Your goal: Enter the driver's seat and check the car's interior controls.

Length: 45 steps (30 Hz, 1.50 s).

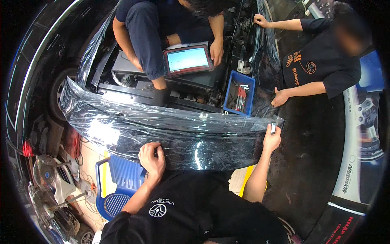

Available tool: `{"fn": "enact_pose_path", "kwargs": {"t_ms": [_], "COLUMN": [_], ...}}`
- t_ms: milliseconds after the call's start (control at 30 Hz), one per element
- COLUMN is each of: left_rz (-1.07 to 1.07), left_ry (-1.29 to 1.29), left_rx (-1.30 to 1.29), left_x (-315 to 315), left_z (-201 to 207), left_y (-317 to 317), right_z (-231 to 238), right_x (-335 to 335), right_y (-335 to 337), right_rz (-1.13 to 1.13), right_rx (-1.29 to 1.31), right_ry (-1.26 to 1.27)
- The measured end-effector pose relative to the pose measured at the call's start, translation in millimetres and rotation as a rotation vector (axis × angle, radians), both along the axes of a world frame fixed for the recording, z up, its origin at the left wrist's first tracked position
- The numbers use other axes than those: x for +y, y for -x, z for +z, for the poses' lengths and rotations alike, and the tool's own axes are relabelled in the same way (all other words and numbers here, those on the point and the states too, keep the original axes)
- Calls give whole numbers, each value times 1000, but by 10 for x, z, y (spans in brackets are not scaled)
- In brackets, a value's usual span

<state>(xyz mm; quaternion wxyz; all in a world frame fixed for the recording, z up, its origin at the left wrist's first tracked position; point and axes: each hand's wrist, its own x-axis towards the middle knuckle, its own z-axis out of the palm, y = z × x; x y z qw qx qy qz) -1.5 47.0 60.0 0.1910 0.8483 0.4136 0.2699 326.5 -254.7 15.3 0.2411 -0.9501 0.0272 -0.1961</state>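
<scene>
A wide, glossy black car body panel (pixel 227 150) lies across the vehicle in front of me, its upper side under wrinkled clear plastic film (pixel 162 116). Near the middle of the panel's close edge, my left hand (pixel 151 160) rests with curled fingers; what they hold, if anything, is hidden. My right hand (pixel 272 141) is closed at the right end of the panel, beside the film's corner. A small silver object (pixel 273 129) shows at its fingertips, too small to name for certain.
Beyond the panel a person (pixel 144 40) crouches by a lit tablet (pixel 188 59). A blue tray (pixel 230 97) of hand tools stands close by. At right, another person (pixel 315 67) has both hands on film. Lower left are a blue plastic chair (pixel 118 175) and a fan (pixel 45 173).
</scene>
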Motion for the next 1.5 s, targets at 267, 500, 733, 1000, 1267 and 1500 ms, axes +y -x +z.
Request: {"fn": "enact_pose_path", "kwargs": {"t_ms": [267, 500, 733, 1000, 1267, 1500], "left_rz": [-12, -16, -4, -16, -7, -16], "left_ry": [-6, -15, -36, -22, -20, -27], "left_rx": [6, 6, 6, -7, 4, 9], "left_x": [2, 14, -3, -5, 0, 7], "left_z": [-1, 0, 2, -8, -21, -27], "left_y": [8, 6, 4, 4, 10, 14], "right_z": [-56, -76, -32, -69, -60, -54], "right_x": [-42, -40, -18, -58, -63, -53], "right_y": [-24, -34, -16, -19, -21, -17], "right_rz": [6, 14, 1, 1, -7, 18], "right_rx": [-15, -44, -22, -21, 35, -7], "right_ry": [0, -1, -7, -26, -31, -52]}}
